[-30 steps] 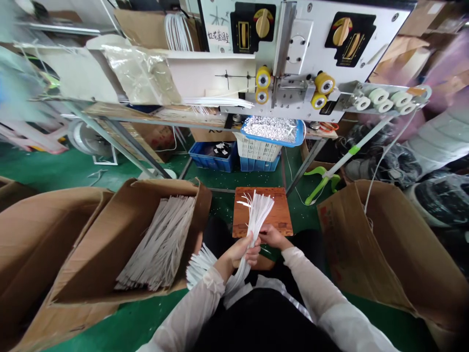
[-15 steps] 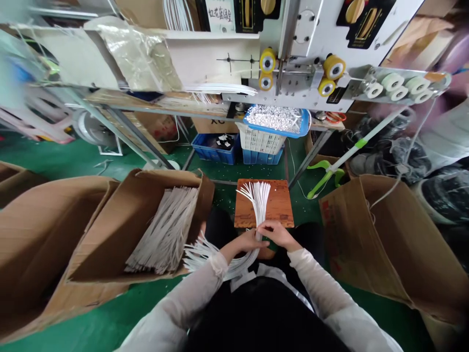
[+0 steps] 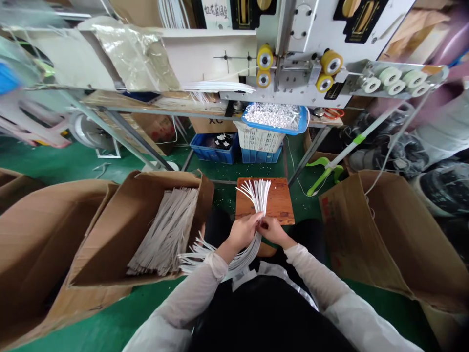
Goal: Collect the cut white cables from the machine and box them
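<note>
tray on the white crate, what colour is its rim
Bright blue, shown best in the head view, around the tray.

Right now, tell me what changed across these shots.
The left hand has lifted and closed round the bundle of white wires, with the right hand pinching beside it. The wooden board, the wires stacked in the cardboard box stayed as they were.

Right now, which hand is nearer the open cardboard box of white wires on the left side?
Left. The left hand is nearer, just right of the cardboard box, on the white wire bundle. The right hand is farther off, beyond the left hand.
</note>
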`<move>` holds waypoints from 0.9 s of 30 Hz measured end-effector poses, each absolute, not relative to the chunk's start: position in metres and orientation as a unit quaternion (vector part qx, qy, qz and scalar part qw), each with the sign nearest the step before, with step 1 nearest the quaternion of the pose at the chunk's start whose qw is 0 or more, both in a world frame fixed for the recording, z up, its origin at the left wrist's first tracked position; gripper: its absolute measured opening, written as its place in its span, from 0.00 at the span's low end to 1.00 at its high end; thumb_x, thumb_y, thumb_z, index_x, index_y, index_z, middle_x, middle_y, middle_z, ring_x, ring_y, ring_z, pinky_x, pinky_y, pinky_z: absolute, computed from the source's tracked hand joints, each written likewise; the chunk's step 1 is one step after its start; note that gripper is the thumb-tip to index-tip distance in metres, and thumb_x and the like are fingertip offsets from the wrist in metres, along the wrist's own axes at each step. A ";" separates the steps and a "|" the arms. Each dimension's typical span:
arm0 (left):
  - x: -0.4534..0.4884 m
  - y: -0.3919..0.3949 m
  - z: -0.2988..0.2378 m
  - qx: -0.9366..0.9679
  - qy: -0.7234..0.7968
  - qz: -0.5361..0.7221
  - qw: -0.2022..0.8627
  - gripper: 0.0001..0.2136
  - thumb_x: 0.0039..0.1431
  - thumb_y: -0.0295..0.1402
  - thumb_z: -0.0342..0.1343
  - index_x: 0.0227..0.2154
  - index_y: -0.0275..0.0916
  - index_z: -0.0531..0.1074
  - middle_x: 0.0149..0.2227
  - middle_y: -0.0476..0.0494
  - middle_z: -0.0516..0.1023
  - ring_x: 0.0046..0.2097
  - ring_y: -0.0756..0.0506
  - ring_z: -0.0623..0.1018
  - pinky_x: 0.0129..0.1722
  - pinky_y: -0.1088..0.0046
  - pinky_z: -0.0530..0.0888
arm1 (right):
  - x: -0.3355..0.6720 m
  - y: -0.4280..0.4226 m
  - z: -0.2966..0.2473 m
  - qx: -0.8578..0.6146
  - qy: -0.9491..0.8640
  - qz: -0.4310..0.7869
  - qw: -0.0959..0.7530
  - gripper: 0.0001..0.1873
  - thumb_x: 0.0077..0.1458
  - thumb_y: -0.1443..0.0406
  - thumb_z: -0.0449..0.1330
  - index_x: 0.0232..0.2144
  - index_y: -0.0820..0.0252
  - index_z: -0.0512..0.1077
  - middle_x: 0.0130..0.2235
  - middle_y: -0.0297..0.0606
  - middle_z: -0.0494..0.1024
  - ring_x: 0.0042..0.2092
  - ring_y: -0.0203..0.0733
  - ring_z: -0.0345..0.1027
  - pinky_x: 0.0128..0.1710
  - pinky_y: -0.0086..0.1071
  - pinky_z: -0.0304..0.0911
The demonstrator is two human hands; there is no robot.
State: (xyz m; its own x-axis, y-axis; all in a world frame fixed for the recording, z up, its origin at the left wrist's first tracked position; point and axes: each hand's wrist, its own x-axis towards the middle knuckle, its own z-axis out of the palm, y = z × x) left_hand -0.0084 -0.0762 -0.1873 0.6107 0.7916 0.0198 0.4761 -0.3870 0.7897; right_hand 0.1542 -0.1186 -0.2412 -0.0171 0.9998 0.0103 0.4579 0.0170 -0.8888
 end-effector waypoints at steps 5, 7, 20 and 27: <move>-0.013 -0.098 -0.206 0.616 0.494 0.359 0.498 0.38 0.59 0.37 0.59 0.68 0.40 0.46 0.31 0.48 0.77 0.34 0.45 0.77 0.41 0.70 0.73 | 0.161 -0.119 -0.243 -0.586 -0.539 0.463 0.388 0.10 0.55 0.63 0.59 0.24 0.60 0.67 0.24 0.30 0.69 0.28 0.33 0.62 0.30 0.26 0.58; -0.017 -0.106 -0.209 0.605 0.468 0.346 0.543 0.40 0.58 0.41 0.60 0.68 0.39 0.47 0.29 0.50 0.76 0.33 0.46 0.77 0.42 0.70 0.73 | 0.163 -0.116 -0.245 -0.577 -0.503 0.512 0.389 0.06 0.53 0.66 0.59 0.25 0.61 0.68 0.24 0.29 0.70 0.28 0.33 0.64 0.30 0.26 0.59; -0.029 -0.049 -0.212 0.540 0.357 0.073 0.759 0.36 0.52 0.66 0.47 0.46 0.38 0.76 0.44 0.35 0.77 0.39 0.42 0.75 0.39 0.65 0.73 | 0.178 -0.108 -0.252 -0.489 -0.416 0.658 0.393 0.11 0.48 0.65 0.68 0.26 0.62 0.68 0.23 0.27 0.70 0.24 0.28 0.62 0.23 0.21 0.57; -0.015 -0.050 -0.207 0.626 0.362 0.050 0.689 0.19 0.46 0.46 0.67 0.36 0.36 0.77 0.34 0.42 0.77 0.36 0.45 0.74 0.35 0.72 0.69 | 0.178 -0.110 -0.257 -0.486 -0.422 0.665 0.379 0.11 0.48 0.65 0.68 0.27 0.62 0.68 0.23 0.26 0.69 0.24 0.28 0.61 0.24 0.21 0.58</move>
State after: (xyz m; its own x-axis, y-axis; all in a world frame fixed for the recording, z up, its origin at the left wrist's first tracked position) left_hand -0.0148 -0.0500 -0.2072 0.7324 0.5231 -0.4359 0.3843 0.2109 0.8988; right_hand 0.1784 -0.1102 -0.2569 -0.2411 0.9138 -0.3268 -0.0935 -0.3570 -0.9294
